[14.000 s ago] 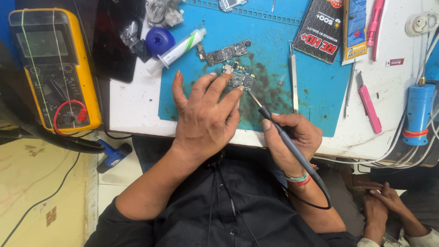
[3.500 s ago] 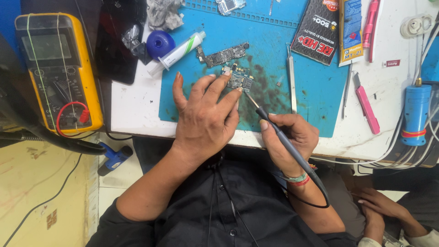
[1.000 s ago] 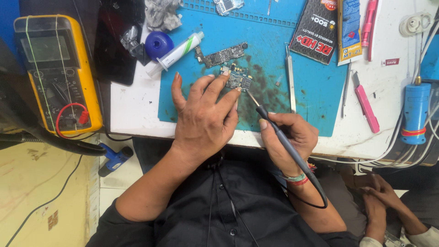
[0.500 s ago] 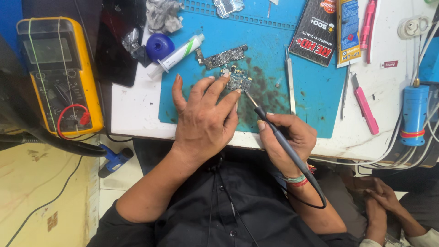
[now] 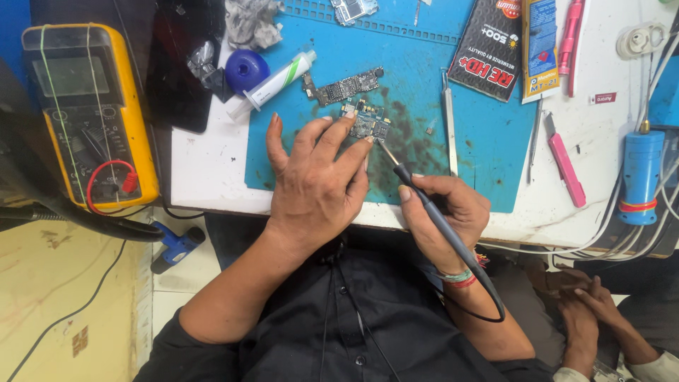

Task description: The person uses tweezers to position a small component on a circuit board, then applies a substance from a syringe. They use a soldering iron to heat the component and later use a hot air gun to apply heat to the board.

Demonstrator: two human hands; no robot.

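Meter: a yellow multimeter (image 5: 88, 117) lies at the far left edge, well apart from the work.
Syringe: a white syringe tube (image 5: 272, 83) rests near the blue cap (image 5: 247, 70), above the left hand.
Left hand: the left hand (image 5: 315, 185) lies flat on the blue mat (image 5: 488, 155), fingers spread and unclenched, their tips pressing the small circuit board (image 5: 368, 122), apparently to pin it steady.
Board: it sits on the mat just beyond those fingertips, below a longer board strip (image 5: 344, 87).
Right hand: the right hand (image 5: 445, 216) grips a dark soldering iron (image 5: 431, 212) like a pen, its tip touching the board's right edge.
Tweezers: metal tweezers (image 5: 447, 120) lie just right.
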